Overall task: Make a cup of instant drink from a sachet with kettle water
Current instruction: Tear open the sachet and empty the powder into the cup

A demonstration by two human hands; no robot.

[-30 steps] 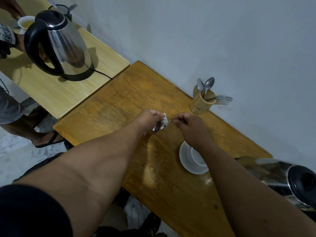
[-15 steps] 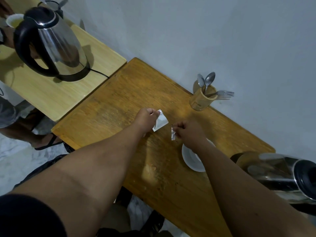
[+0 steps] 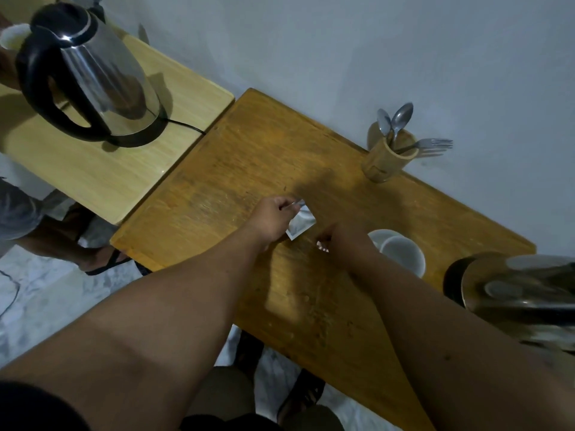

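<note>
Left hand (image 3: 273, 217) grip pinched on sachet (image 3: 301, 224) over the table (image 3: 249, 169); right hand (image 3: 343, 241) grip pinched on torn-off strip (image 3: 322, 246), beside white cup (image 3: 401, 255). Kettle (image 3: 516, 290) at right edge.

Torn strip (image 3: 322, 246) now apart from sachet (image 3: 300, 224); right hand (image 3: 343, 238) lowered.

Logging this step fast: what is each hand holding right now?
Left hand: closed on the sachet.
Right hand: closed on the torn-off strip.
</note>
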